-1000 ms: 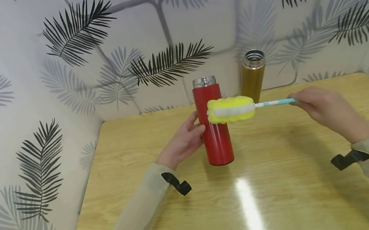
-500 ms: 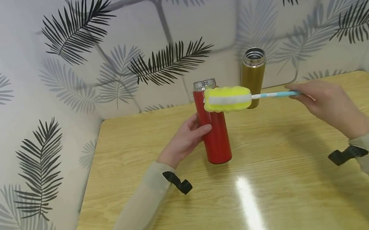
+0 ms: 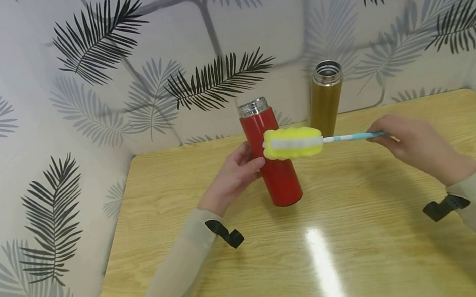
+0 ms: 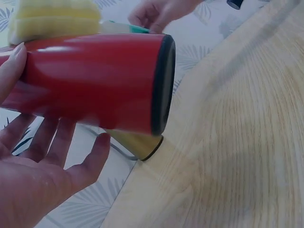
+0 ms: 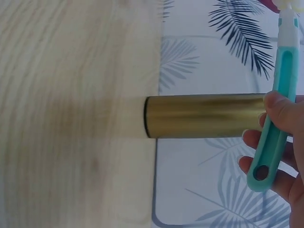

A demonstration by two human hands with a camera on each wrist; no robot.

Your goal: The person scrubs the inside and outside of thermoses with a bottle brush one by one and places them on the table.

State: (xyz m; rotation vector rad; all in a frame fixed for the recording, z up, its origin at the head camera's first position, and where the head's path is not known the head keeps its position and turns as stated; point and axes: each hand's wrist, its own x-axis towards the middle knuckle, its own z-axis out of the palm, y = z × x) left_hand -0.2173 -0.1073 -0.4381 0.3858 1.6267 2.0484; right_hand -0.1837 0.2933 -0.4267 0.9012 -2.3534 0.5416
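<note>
My left hand [image 3: 231,179] grips a red thermos flask [image 3: 280,180] round its middle, thumb in front. The flask has a bare steel neck, is uncapped, and leans with its top to the left, held above the table. In my right hand [image 3: 416,146] is a bottle brush with a yellow sponge head [image 3: 292,143]. Thumb and fingers pinch its turquoise handle [image 5: 278,114], which has a hole at the end. The brush lies level, its sponge overlapping the front of the red flask in the head view; in the left wrist view the sponge [image 4: 54,21] lies along the flask's side.
A gold thermos flask [image 3: 325,100], also without a lid, stands upright at the back edge of the wooden table [image 3: 193,286]. Behind it rises a wall [image 3: 131,102] covered in leaf-patterned sheeting. Each wrist bears a black strap mount [image 3: 227,233].
The red flask has tipped, its top swinging left. The brush has gone up along the flask and come back down, with the right hand moving along.
</note>
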